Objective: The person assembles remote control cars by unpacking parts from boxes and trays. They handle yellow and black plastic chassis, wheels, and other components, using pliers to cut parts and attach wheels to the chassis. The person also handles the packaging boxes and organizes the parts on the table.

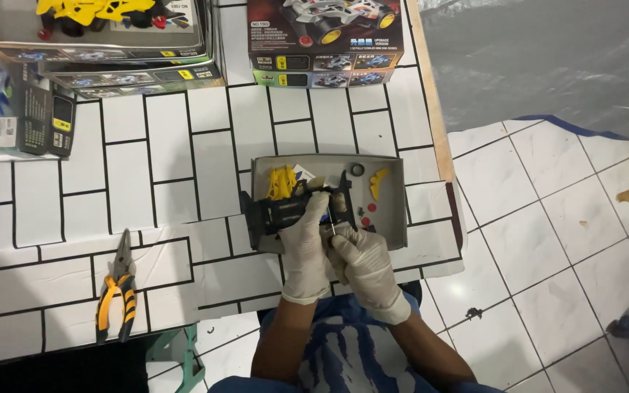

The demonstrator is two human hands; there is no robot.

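I counted four toy car boxes (325,40), one pair of pliers (116,287), one grey tray (394,211), and two gloved hands (307,244).

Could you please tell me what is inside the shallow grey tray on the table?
The grey tray holds a black toy-car chassis, yellow parts, a black ring and small red pieces. The gloved left hand and right hand cover its front middle.

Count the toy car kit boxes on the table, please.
4 at least: two stacked at top left, one at the left edge, one at top centre. Others may lie outside the frame.
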